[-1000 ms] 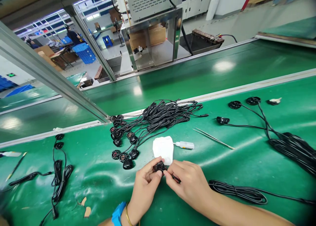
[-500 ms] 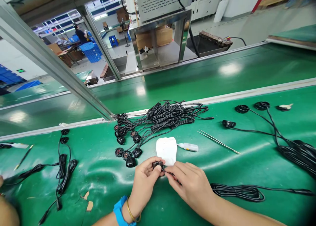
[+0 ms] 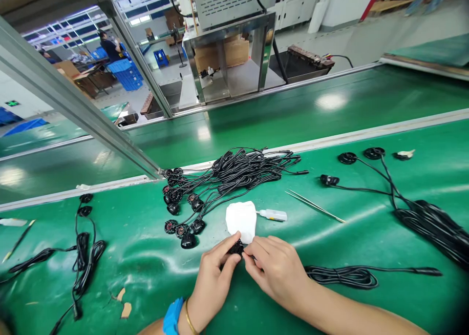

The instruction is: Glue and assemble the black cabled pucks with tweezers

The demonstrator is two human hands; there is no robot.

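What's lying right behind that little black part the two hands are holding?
Just behind the small black part lies a white pad on the green belt. The left hand and right hand cover the part's near side.

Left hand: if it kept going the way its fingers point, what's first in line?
Probably the white pad. The left hand points up and right, pinching a small black part with the right hand; the pad lies just beyond. Depth is unclear.

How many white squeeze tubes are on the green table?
2: one tube lies right of the white pad, another tube at the far left edge. More may be hidden.
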